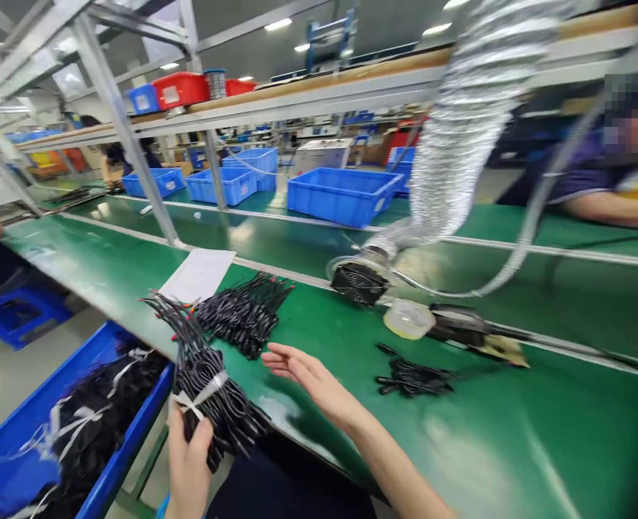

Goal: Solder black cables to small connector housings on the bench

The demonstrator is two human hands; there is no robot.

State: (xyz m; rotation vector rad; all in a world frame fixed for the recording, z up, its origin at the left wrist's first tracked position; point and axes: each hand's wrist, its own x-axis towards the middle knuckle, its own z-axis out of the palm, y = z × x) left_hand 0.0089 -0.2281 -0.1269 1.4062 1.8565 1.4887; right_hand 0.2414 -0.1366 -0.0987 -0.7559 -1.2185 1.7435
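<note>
While the left hand (189,461) is closed round the lower part of the bundle (213,367) of black leads, just under its white tie (206,394), the right hand (311,378) hovers open just right of the bundle, fingers spread, holding nothing. The bundle leans at the bench (513,432) edge (a blue bin (129,447) of similar bundles sits left of it, loose leads (246,313) just beyond). Gripping close to the tie looks wise, so the leads do not splay.

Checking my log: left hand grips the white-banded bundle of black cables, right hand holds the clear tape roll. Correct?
No. Head view: right hand open and empty over the green table, clear tape roll lying apart; left hand grips the black cable bundle.
</note>
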